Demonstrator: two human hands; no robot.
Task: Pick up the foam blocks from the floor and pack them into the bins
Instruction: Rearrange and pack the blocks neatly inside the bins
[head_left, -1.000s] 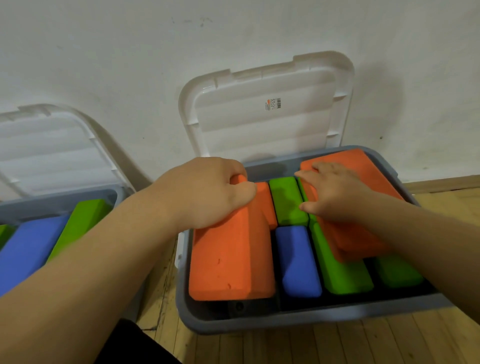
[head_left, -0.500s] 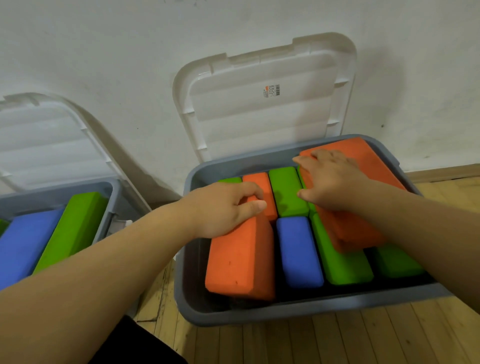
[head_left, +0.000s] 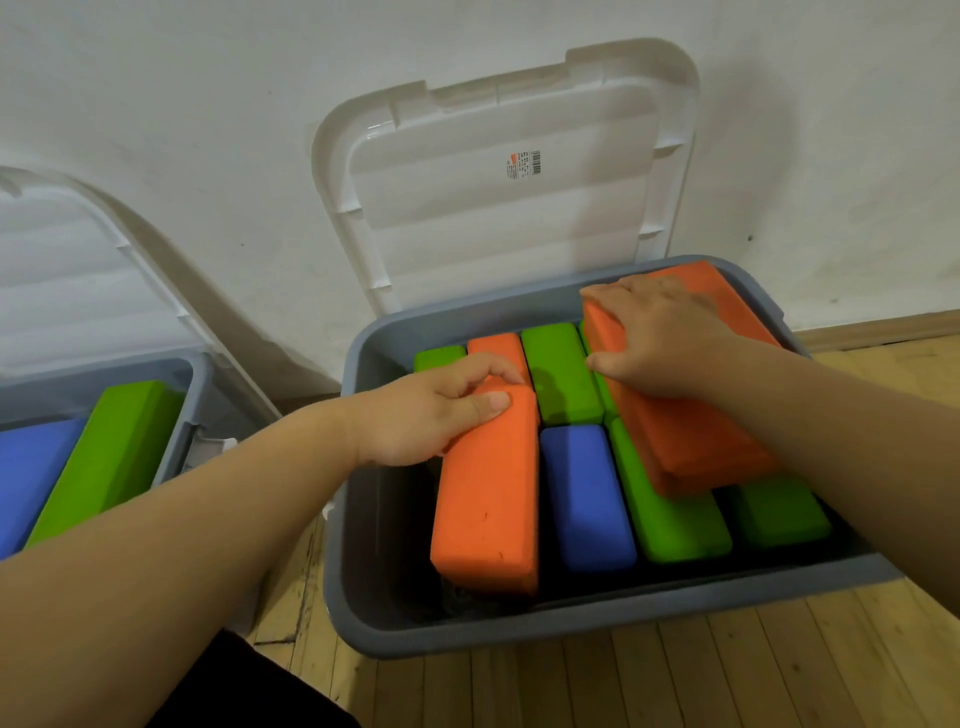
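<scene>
A grey bin sits on the wooden floor, filled with foam blocks. My left hand grips the far end of an orange block standing on its edge at the bin's left side. My right hand grips the far end of a second orange block, which lies slanted on top of green blocks. Between them stand a blue block, a green block and a small orange block.
The bin's white lid leans open against the wall. A second grey bin at the left holds a green block and a blue block, its lid also open. Wooden floor lies in front.
The left orange block has turned from lying flat onto its edge and sunk into the bin's left side. My right hand stays on the other orange block.
</scene>
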